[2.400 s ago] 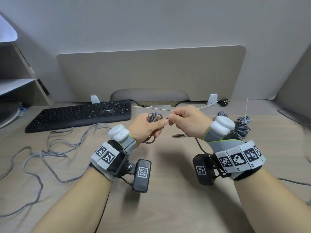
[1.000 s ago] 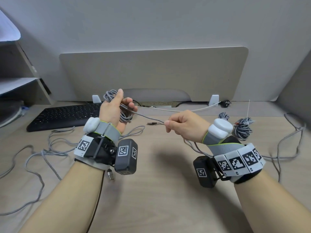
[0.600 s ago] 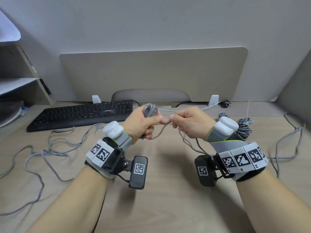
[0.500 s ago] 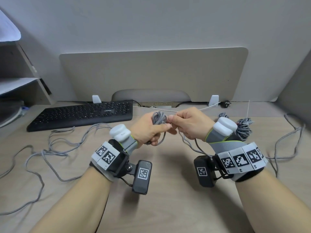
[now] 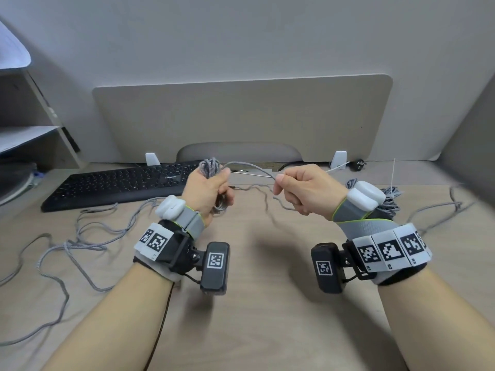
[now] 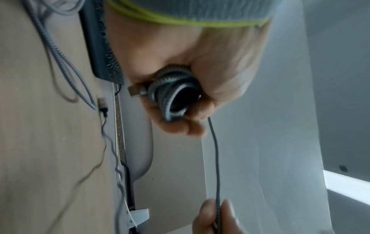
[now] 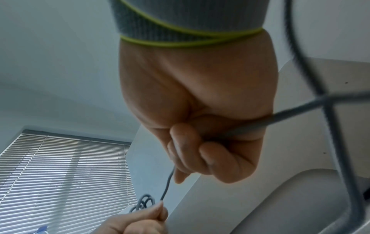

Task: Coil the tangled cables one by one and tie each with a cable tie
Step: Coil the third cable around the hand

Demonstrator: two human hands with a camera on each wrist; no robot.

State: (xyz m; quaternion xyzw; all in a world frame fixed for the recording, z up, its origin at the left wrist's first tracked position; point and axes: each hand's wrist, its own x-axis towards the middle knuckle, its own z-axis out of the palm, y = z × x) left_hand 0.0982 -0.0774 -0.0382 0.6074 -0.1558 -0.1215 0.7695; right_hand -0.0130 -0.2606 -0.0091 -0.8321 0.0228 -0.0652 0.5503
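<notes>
- Left hand (image 5: 207, 190) is up over the desk (image 5: 254, 303), fist curled tight round the coil (image 5: 211, 167) of grey braided cable, loops poking out above the thumb.
- From the left wrist view that coil (image 6: 174, 95) sits right in the palm, rings stacked, a metal plug end sticking out beside the fingers.
- Right hand (image 5: 308, 191) is level with it, a little apart, thumb and forefinger pinching the free strand (image 5: 251, 167), other fingers folded in.
- That strand runs in a shallow arc from the coil across to the right hand's pinch.
- Past the right hand, the cable droops under the fist and trails off toward the desk.
- Right wrist view: the strand (image 7: 168, 186) leaves the fingers (image 7: 220, 158) and heads to the left hand.
- Behind the right wrist, a second bundle (image 5: 388, 199) lies on the desk.
- Loose cable (image 5: 75, 245) sprawls tangled at the left, in front of the keyboard (image 5: 120, 183).
</notes>
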